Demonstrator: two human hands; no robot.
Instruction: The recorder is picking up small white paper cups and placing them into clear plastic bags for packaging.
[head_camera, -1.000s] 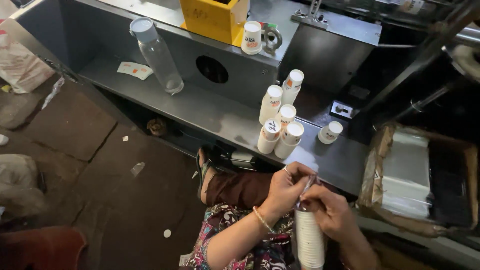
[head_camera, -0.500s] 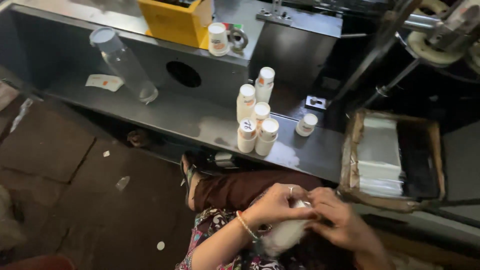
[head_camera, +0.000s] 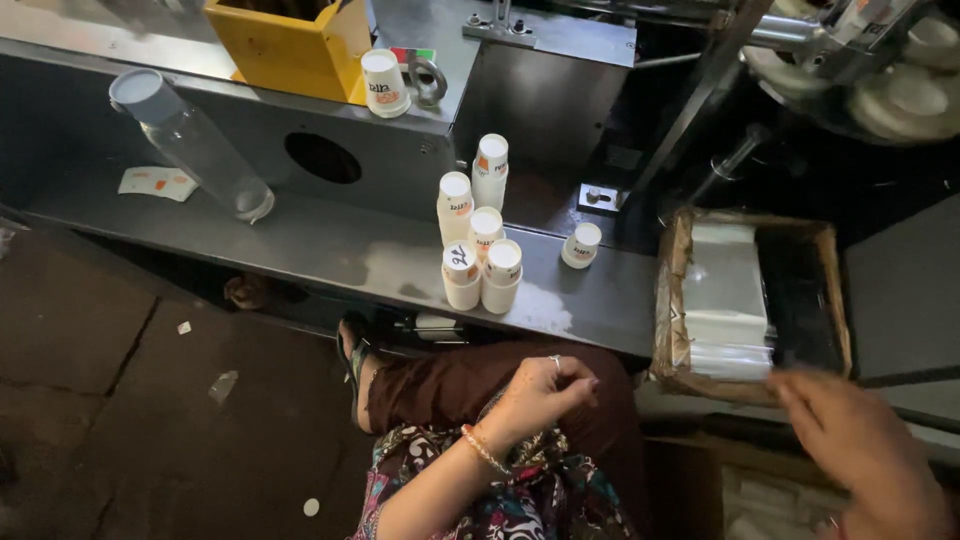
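your right hand (head_camera: 860, 450), fingers spread and seemingly empty though blurred, now reaches just below the cardboard box (head_camera: 680, 300) of clear plastic bags (head_camera: 722, 300). your left hand (head_camera: 535, 398) rests loosely curled on your lap, left of the box; the cup stack you both gripped earlier is gone.

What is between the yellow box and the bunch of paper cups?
In the head view, one white paper cup stands on the machine top between the yellow box and the cup stacks.
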